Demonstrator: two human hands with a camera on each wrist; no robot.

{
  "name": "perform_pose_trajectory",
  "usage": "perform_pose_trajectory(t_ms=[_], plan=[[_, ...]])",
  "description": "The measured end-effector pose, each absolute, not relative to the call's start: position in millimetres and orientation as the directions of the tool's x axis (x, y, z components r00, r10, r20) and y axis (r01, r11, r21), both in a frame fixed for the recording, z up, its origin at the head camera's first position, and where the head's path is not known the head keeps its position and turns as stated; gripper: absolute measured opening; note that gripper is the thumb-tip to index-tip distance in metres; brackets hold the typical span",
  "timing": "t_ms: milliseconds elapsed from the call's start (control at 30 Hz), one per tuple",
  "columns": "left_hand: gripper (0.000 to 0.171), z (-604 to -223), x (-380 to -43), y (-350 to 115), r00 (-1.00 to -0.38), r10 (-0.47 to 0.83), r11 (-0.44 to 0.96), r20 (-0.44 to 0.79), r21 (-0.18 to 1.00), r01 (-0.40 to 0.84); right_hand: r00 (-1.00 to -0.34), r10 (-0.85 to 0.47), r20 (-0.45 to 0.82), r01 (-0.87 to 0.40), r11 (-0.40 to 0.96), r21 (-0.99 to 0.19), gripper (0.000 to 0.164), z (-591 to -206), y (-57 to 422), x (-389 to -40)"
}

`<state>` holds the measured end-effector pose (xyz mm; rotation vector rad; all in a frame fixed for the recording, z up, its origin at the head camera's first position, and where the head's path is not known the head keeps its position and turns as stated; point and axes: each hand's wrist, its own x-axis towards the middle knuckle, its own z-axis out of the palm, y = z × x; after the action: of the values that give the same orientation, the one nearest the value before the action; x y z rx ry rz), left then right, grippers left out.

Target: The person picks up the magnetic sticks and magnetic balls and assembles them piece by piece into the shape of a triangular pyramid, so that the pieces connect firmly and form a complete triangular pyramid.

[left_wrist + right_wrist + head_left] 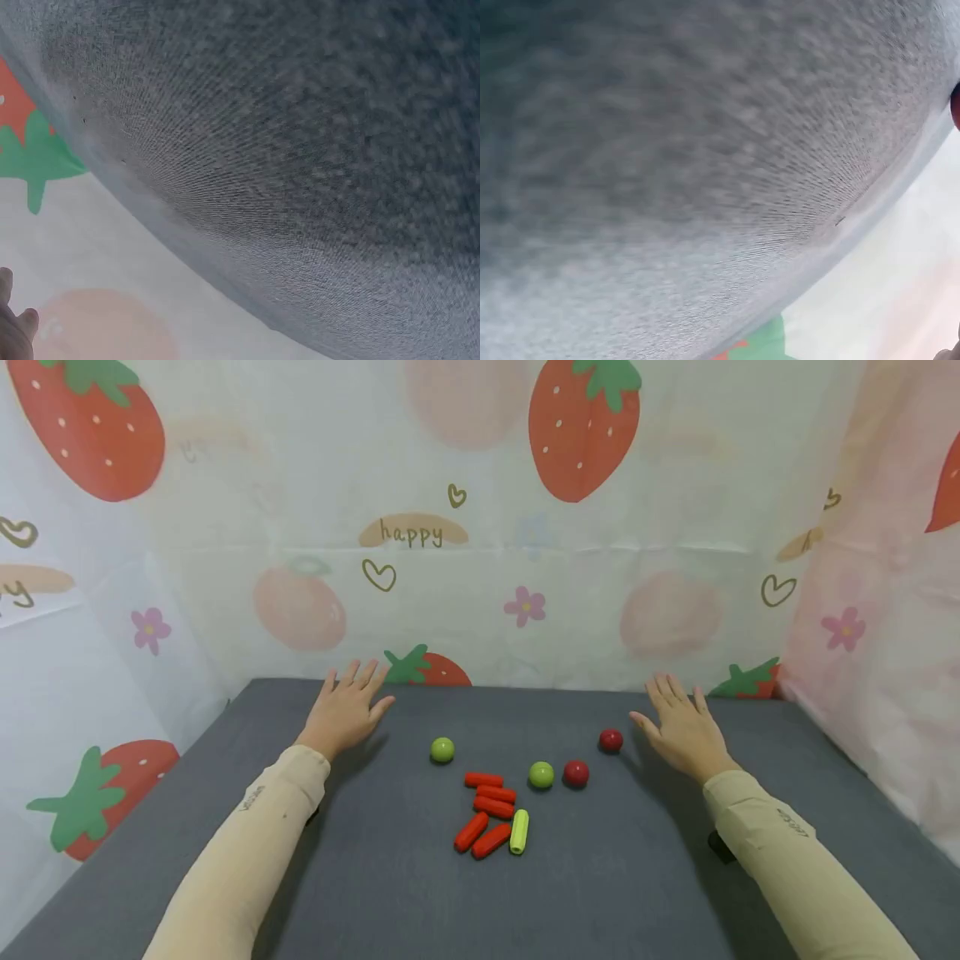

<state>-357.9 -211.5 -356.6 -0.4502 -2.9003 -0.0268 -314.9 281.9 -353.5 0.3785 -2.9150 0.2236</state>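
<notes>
In the head view my left hand [345,714] is held out with straight, spread fingers over the far left of the grey table, holding nothing. My right hand [684,731] is spread the same way at the far right. A dark red ball [611,741] lies just left of its thumb; another red ball [576,773] sits beside a green ball [542,775]. Nearest to the left hand is a second green ball [442,749]. Several short red sticks [494,807] lie grouped mid-table, with one yellow-green stick [519,832] at their right. Only fingertips show in the wrist views.
The grey table [390,893] ends at a white curtain [480,643] printed with strawberries, hearts and flowers, which also hangs along the left and right sides. A dark wrist device [722,847] shows under the right sleeve.
</notes>
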Motion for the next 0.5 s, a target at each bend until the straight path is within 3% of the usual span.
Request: perform_pose_trajectory(t_ms=[500], plan=[[0.066,-354,-351,-187,-0.898,0.394,0.916,0.198,-0.006,0.401,-0.929,-0.318,0.191,-0.342,0.933,-0.11,0.073,-351,281,-305]])
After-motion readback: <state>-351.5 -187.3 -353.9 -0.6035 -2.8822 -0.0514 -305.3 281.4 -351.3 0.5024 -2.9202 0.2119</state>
